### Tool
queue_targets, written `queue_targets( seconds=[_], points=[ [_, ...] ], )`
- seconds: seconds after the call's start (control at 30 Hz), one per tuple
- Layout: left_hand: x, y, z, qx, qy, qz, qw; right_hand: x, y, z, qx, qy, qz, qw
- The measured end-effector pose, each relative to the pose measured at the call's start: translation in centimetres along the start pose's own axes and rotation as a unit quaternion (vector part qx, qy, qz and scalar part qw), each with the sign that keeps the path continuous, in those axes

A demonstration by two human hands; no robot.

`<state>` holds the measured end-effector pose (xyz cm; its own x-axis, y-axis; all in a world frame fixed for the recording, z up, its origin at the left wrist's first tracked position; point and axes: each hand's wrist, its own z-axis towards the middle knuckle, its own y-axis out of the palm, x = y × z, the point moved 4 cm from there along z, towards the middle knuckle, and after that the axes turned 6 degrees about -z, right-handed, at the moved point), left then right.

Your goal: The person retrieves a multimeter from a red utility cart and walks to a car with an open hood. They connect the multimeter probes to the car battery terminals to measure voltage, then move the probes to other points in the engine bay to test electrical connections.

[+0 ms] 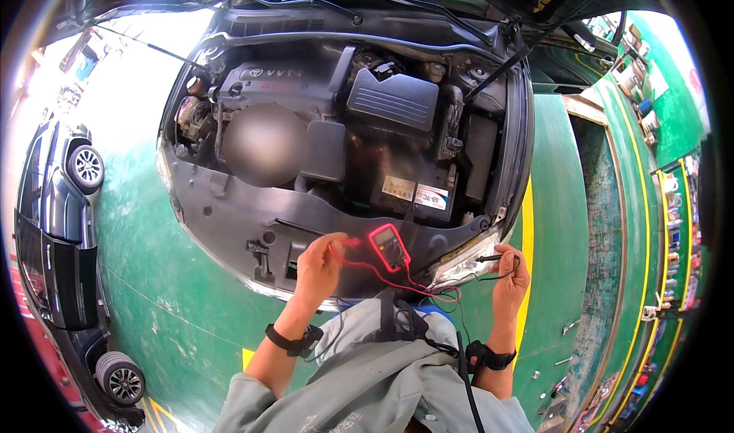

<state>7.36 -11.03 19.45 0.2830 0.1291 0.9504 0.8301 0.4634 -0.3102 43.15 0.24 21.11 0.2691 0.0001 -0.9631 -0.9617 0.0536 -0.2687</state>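
green floor point(145, 242) | yellow stripe point(527, 257) | shelves point(686, 234) right | white glare point(145, 70) upper left

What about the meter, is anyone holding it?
No, the red meter lies on the car while left hand and right hand hold its leads.

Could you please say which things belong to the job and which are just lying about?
Probably the job's:
red-cased handheld multimeter
thin red lead in left hand
slim black probe in right hand
black rectangular battery, perhaps

Just about:
glossy dark car, far left
small silvery metal pieces on green floor
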Motion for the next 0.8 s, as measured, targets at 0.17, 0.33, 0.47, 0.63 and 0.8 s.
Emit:
queue_targets(
  seconds=[0.17,0.33,0.47,0.63,0.8],
  points=[
    [-0.3,0.8,5.2,-0.018,-0.012,0.036,0.999,1.3,0.8,2.0,-0.016,-0.01,-0.017,1.0],
    [-3.2,3.3,11.7,-0.031,0.001,-0.007,0.999,2.9,3.1,4.9,-0.03,-0.01,0.01,0.999],
    [-6.2,6.4,16.8,-0.064,0.004,0.013,0.998,5.1,4.9,7.0,-0.034,-0.011,0.045,0.998],
    [-10.3,9.6,20.5,-0.089,-0.035,0.063,0.993,6.5,6.4,9.1,-0.03,0.015,-0.029,0.999],
    [-12.8,11.5,22.2,-0.074,-0.058,0.057,0.994,9.3,7.0,11.5,-0.019,0.008,-0.04,0.999]
  ],
)
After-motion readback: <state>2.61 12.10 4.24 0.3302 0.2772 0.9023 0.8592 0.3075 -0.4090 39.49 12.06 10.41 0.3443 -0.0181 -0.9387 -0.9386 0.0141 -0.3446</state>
